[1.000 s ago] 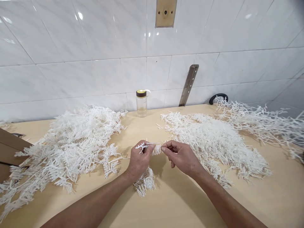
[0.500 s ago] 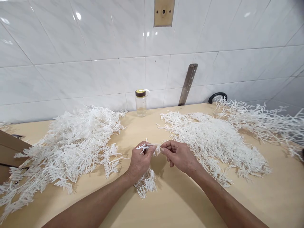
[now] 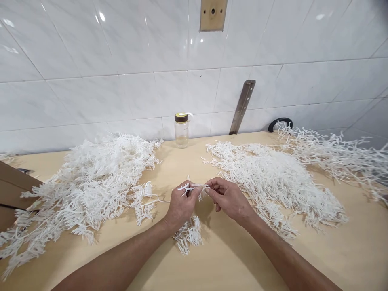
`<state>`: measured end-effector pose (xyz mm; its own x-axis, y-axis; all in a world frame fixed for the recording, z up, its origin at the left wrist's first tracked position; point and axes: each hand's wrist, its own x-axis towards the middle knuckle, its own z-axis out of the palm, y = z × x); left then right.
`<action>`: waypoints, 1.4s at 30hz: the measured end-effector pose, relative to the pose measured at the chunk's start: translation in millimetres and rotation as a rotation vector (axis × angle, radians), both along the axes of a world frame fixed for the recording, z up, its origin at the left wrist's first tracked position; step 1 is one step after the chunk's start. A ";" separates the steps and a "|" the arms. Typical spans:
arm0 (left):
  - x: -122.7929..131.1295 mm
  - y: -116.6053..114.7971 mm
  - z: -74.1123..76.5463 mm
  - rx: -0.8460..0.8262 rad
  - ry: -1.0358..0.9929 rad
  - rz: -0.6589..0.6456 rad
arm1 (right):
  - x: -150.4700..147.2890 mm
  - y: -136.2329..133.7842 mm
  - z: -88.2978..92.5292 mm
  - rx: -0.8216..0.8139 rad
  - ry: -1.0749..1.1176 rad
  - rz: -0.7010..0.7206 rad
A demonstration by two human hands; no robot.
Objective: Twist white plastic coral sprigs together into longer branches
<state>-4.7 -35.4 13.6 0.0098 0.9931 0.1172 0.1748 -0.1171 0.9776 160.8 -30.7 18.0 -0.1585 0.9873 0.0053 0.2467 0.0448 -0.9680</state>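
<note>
At the middle of the table my left hand (image 3: 182, 202) is closed on a white branched plastic sprig (image 3: 186, 187), whose thin stems stick out past the thumb. My right hand (image 3: 226, 197) meets it from the right, thumb and forefinger pinched at the sprig's other end. The fingertips of both hands nearly touch. Under my left wrist lies a small clump of white sprigs (image 3: 189, 236). Just left of my left hand, another white sprig (image 3: 144, 202) rests on the table, its stem reaching toward the hand.
A large heap of white sprigs (image 3: 103, 173) covers the table's left side. Shorter white pieces (image 3: 266, 173) are piled on the right, with bare branching stems (image 3: 336, 151) behind. A clear bottle (image 3: 181, 133) stands by the wall. A brown box (image 3: 15, 190) is at far left.
My right fingertips have moved slightly left, closer to my left thumb, and now pinch the sprig's end there. The whole view has shifted a little; the heaps look the same.
</note>
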 end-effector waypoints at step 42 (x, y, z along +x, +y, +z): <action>-8.1 7.5 -1.4 0.032 0.203 0.039 | -3.1 4.8 -19.1 -0.099 -0.009 -0.035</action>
